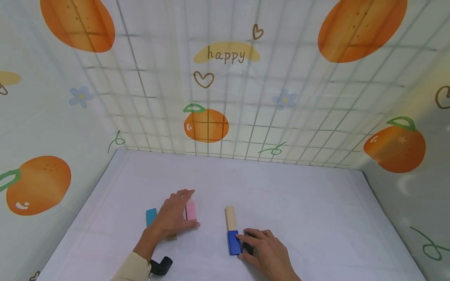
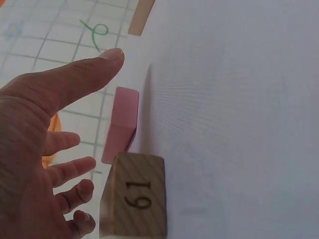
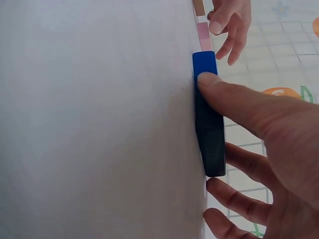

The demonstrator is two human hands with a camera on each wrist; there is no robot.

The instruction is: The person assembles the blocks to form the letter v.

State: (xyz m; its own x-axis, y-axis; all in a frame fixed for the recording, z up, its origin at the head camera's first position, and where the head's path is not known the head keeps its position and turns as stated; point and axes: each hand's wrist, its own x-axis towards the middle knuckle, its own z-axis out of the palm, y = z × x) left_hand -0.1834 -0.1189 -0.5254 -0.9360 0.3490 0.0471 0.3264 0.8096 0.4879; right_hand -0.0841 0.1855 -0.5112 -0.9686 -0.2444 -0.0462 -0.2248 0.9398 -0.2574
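Note:
My left hand (image 1: 174, 218) spreads over the pink block (image 1: 191, 210), thumb and fingers to either side of it. In the left wrist view a gap shows between the thumb and that block, and the fingers are loosely bent. A wooden block (image 2: 139, 194) with printed digits on its end stands close by the fingers. My right hand (image 1: 268, 249) pinches a black block (image 1: 248, 244) between thumb and fingers, right beside the blue block (image 1: 233, 242). The thumb tip overlaps the blue-black boundary in the right wrist view. A beige block (image 1: 230, 218) lies end to end with the blue one.
A teal block (image 1: 151, 216) lies left of my left hand, partly hidden by it. By the left sleeve (image 1: 133, 267) is a black elbow-shaped piece (image 1: 162, 266). The white tabletop (image 1: 316, 203) is bounded by printed cloth walls at the back and sides.

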